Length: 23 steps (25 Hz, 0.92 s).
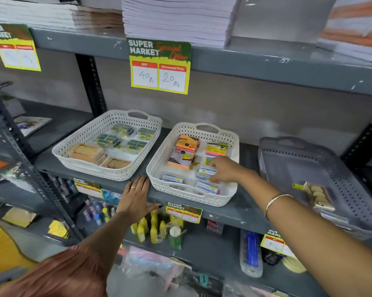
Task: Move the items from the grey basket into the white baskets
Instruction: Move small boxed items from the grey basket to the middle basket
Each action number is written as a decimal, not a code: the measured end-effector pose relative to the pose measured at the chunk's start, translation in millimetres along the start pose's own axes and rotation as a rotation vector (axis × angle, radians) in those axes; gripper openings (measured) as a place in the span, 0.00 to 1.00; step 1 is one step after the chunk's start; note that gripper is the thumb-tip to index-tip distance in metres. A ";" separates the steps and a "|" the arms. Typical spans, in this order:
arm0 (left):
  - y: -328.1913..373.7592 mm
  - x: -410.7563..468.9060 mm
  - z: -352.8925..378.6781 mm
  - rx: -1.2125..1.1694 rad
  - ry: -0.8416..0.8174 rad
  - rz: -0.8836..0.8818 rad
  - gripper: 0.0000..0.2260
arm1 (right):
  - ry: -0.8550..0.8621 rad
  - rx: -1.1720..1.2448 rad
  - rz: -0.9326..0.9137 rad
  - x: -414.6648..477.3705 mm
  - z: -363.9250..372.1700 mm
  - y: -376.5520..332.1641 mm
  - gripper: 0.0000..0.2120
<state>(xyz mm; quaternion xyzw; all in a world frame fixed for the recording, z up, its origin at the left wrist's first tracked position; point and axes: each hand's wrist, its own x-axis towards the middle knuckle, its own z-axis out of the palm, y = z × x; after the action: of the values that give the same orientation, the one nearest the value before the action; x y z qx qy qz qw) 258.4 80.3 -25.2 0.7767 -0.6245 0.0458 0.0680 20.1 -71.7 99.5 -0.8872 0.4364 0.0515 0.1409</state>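
Grey basket sits right of two white baskets. Right hand fingers pinch a small clear packet inside the nearer white one. Left hand lies flat, fingers spread, on the shelf edge.

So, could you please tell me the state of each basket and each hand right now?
Grey basket: nearly emptied, a few packs left.
Left white basket: partly filled.
Right white basket: partly filled.
Right hand: in the right white basket, fingers on a small box.
Left hand: flat on the shelf edge, holding nothing.
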 end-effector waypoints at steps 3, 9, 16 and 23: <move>-2.4 0.5 3.3 0.002 0.038 0.027 0.40 | -0.052 -0.037 0.008 -2.1 7.4 -1.0 0.13; -3.8 0.8 7.6 0.005 0.058 0.032 0.39 | -0.129 -0.079 0.020 -2.7 13.9 -2.8 0.25; -2.9 0.2 7.1 -0.005 0.068 0.021 0.40 | -0.093 -0.148 -0.048 -6.4 24.5 -13.1 0.28; -2.8 0.2 4.5 -0.020 0.037 0.019 0.41 | -0.066 -0.114 -0.062 -4.9 30.7 -7.7 0.26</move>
<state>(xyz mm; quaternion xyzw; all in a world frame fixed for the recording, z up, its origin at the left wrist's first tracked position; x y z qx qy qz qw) 261.1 80.0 -29.7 0.7690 -0.6310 0.0545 0.0867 24.1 -54.4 72.8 -0.9046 0.4002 0.1013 0.1062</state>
